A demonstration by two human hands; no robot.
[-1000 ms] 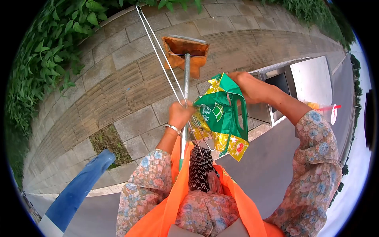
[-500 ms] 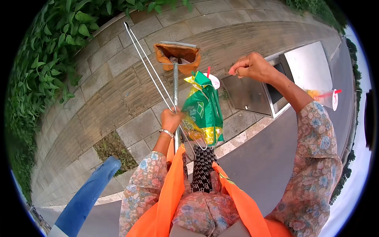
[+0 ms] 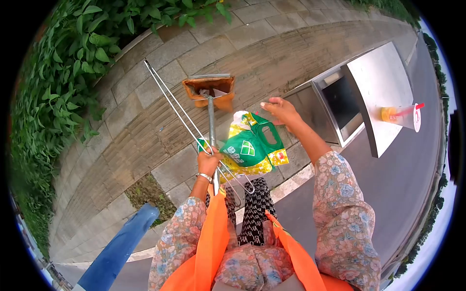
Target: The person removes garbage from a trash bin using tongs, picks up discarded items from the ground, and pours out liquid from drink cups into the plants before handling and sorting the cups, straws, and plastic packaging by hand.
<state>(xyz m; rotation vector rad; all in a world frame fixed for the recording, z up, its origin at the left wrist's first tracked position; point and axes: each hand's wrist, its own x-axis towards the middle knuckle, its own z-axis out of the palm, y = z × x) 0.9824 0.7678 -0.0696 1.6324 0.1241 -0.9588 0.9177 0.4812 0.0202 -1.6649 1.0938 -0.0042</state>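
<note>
My left hand (image 3: 208, 162) is closed around long metal tongs (image 3: 174, 99) and the metal handle (image 3: 212, 128) of an orange-brown dustpan (image 3: 223, 103). A green and yellow plastic bag (image 3: 247, 148) with a cut-out handle hangs against that hand; its exact grip on the bag is hidden. My right hand (image 3: 281, 110) is just above the bag's upper right corner, fingers stretched and apart, holding nothing I can see. Inside the dustpan lie pale scraps. Something white (image 3: 240, 116) shows at the bag's top edge, too covered to name.
A metal litter bin (image 3: 318, 97) with a dark opening stands at the right. On its sloping top (image 3: 383, 72) is a plastic cup (image 3: 400, 115) with a red straw. A blue pole-like object (image 3: 119, 247) is at lower left. Leafy bushes (image 3: 73, 63) border the paving (image 3: 170, 160).
My right hand has moved left and down towards the bag, and its pinched fingers have spread. The bag has turned and spread wider, showing its cut-out handle. My left hand keeps its hold.
</note>
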